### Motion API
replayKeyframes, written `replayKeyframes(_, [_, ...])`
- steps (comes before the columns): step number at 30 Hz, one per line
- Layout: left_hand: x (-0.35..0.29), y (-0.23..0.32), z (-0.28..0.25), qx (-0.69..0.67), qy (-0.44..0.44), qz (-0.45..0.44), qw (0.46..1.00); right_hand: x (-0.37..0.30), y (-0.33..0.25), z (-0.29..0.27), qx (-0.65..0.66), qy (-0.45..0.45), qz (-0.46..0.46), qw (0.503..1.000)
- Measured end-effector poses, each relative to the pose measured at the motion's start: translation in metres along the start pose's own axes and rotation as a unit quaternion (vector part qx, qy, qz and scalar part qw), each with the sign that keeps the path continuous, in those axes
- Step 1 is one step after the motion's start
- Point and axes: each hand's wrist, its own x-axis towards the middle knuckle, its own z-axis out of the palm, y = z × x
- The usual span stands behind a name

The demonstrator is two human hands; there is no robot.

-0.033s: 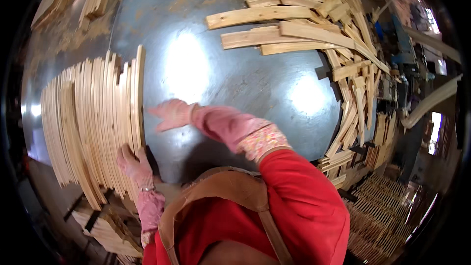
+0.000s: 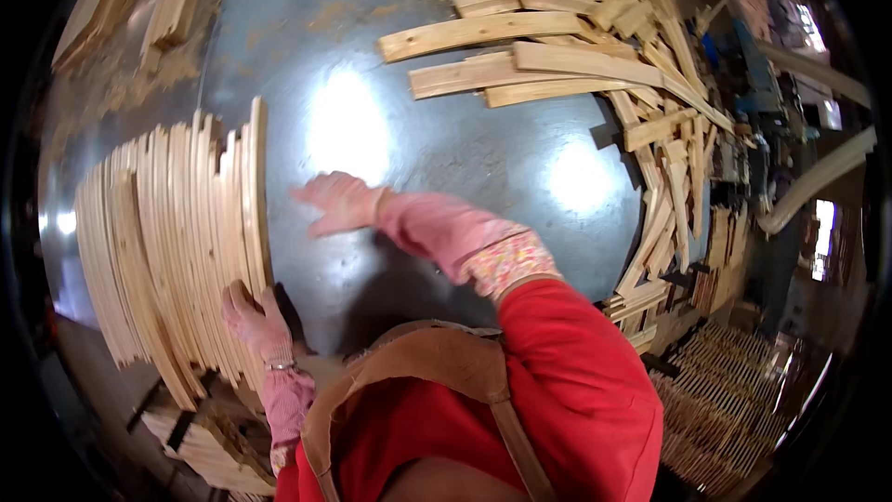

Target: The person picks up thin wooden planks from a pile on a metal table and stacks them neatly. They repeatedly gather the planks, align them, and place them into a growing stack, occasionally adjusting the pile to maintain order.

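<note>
A tight row of long pale wooden strips [image 2: 172, 232] lies side by side at the left of the metal table. One separate strip [image 2: 139, 265] rests on top of them. My left hand [image 2: 260, 327], in a pink glove, lies at the near end of the row's right edge, its fingers over the strips and its thumb apart. My right hand [image 2: 342, 203], also gloved in pink, hovers over the bare metal just right of the row. Its fingers stretch leftward with the thumb spread, slightly blurred, and nothing is in them.
A jumbled heap of wooden boards [image 2: 595, 60] covers the far right of the metal table [image 2: 446, 158]. More boards [image 2: 181, 0] lie at the far left, among sawdust. Slatted wood stacks [image 2: 725, 409] stand on the floor at the near right, and a pale hose [image 2: 818, 186] hangs beyond.
My right hand has drawn back slightly to the right, away from the row. My left hand stays at the strips, and the whole view has shifted a little.
</note>
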Motion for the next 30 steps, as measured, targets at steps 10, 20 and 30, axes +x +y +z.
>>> replayKeyframes(10, [0.152, 0.251, 0.111, -0.154, -0.062, 0.327, 0.93, -0.189, 0.227, -0.184, -0.297, 0.223, 0.266, 0.89])
replayKeyframes(20, [0.213, 0.428, 0.198, 0.008, -0.126, 0.449, 0.884, -0.343, 0.104, -0.02, -0.176, 0.386, 0.53, 0.734])
replayKeyframes(30, [0.221, 0.385, 0.207, -0.061, -0.163, 0.376, 0.91, -0.337, 0.113, -0.013, 0.043, 0.523, 0.591, 0.613])
